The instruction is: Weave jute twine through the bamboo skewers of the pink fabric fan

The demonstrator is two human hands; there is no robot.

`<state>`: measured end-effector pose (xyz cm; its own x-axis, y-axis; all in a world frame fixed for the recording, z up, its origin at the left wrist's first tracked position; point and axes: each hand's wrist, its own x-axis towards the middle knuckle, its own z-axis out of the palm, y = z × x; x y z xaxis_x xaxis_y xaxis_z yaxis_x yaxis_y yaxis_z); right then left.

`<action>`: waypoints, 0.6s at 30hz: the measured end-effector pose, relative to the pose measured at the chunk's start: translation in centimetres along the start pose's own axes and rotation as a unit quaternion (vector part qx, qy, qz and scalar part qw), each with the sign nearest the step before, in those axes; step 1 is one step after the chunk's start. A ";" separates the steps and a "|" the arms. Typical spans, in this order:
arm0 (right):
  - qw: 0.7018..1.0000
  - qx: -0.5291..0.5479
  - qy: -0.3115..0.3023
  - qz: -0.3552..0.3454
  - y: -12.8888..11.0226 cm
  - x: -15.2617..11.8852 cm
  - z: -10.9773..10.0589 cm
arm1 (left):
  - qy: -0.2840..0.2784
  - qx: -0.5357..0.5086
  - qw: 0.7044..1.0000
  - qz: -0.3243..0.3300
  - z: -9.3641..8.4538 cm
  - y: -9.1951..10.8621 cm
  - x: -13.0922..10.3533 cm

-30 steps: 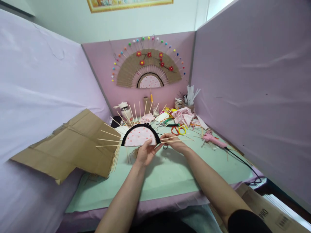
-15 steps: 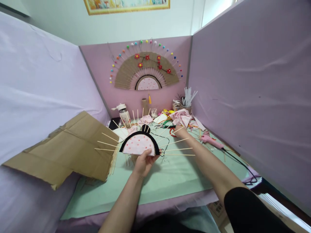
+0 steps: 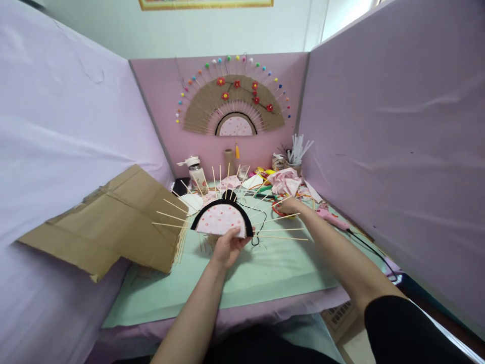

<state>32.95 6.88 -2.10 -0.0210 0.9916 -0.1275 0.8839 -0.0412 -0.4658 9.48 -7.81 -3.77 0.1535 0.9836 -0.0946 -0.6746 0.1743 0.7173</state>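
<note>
My left hand (image 3: 228, 247) is closed on the lower right edge of a half-round fan base (image 3: 220, 221). Pale fabric with pink dots covers it, a black band rims its curve, and thin wooden sticks radiate outward from it. Behind its top edge shows a black round piece (image 3: 229, 196). Reaching to the back right of the table, my right hand (image 3: 288, 205) has its fingers closed around red-handled scissors (image 3: 276, 208); the blades are hard to make out. Green-and-black pliers (image 3: 266, 196) lie just left of that hand.
Cardboard (image 3: 109, 222) leans at the left. A pink glue gun (image 3: 332, 218) with a black cord lies right. Along the back stand a bottle (image 3: 197, 174) and a jar of white sticks (image 3: 297, 156), beside crumpled pink fabric (image 3: 285, 181). A finished fan (image 3: 204, 108) hangs behind.
My right hand has shifted slightly right beside the pliers, and the red scissor handle has moved with it. My left hand still holds the fan base. The whole view has tilted down a little.
</note>
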 end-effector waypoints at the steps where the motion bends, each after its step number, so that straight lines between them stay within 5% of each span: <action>1: 1.000 -0.002 -0.008 0.005 0.6 -1.0 -0.2 | -0.003 0.001 1.000 0.001 0.1 0.0 0.0; 4: 1.000 0.012 -0.013 0.014 2.5 -4.7 -0.3 | -0.014 0.004 1.000 -0.001 0.3 0.3 0.2; 10: 0.957 0.286 -0.042 0.037 5.0 -13.5 0.3 | -0.042 -0.005 0.999 -0.004 1.3 1.2 1.0; 15: 0.878 0.462 -0.122 -0.012 5.7 -20.1 1.2 | -0.034 -0.031 0.999 -0.013 2.1 2.1 2.0; 18: 0.791 0.587 -0.170 -0.036 5.8 -22.9 2.3 | -0.037 -0.040 0.998 -0.023 2.7 2.7 2.5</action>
<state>37.53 -16.37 -3.91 -0.3530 0.9144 -0.1984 -0.1629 -0.2688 -0.9493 10.00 -5.00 -0.21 0.2371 0.9688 -0.0726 -0.7200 0.2254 0.6564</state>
